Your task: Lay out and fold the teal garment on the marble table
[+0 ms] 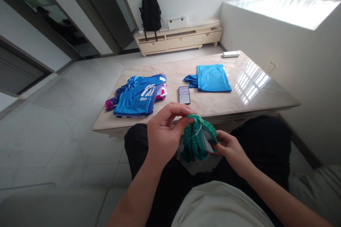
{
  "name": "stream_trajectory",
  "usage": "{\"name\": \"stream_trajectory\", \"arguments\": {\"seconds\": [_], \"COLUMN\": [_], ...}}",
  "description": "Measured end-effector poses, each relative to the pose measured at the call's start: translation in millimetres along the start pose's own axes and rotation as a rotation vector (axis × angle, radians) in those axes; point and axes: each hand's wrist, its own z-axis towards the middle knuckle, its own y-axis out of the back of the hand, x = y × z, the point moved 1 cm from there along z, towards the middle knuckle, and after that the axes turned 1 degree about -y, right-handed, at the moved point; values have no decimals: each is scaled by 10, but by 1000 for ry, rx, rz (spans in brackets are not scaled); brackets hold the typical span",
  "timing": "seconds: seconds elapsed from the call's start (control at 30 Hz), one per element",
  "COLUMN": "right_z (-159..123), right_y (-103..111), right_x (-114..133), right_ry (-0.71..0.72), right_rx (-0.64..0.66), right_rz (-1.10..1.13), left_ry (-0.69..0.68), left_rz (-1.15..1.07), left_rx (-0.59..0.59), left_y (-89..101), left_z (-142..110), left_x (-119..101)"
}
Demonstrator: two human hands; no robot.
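Observation:
A small green striped garment (195, 139) hangs bunched above my lap, held by both hands. My left hand (162, 131) pinches its top edge between thumb and fingers. My right hand (229, 149) grips its right side, fingers curled round the cloth. I sit in front of a low marble table (250, 94). On the table lie a pile of blue and pink clothes (138, 95) at the left, a black phone (184, 94) in the middle, and a folded blue shirt (211, 77) further back.
A white remote-like box (231, 54) lies at the table's far edge. A low TV cabinet (178, 39) against the back wall carries a black backpack (150, 13) and a white box (177, 22). A white wall and barred window stand right; tiled floor lies left.

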Motion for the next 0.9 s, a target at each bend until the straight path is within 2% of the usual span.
{"name": "stream_trajectory", "arguments": {"seconds": [0.13,0.2,0.33,0.5,0.6,0.67,0.8,0.9], "right_z": [39,68,117,120,100,77,2,-42], "right_y": [83,157,326,530,621,663,702,699], "right_x": [5,26,132,363,501,590,743,800], "right_ry": [36,30,-107,-219,-255,-262,-354,-375], "right_rx": [-133,-146,-20,26,66,104,147,152], "right_rz": [21,7,-40,-399,-518,-475,-201,-92], "left_ry": [1,2,-7,-9,3,6,25,24], "left_rz": [-4,14,58,142,182,200,242,268], "left_rx": [-2,-12,-6,44,63,56,7,-19], "left_y": [75,129,222,295,341,379,460,508], "left_z": [-71,-120,-212,-296,-343,-370,-398,-402], "left_x": [64,95,125,144,184,217,253,241]}}
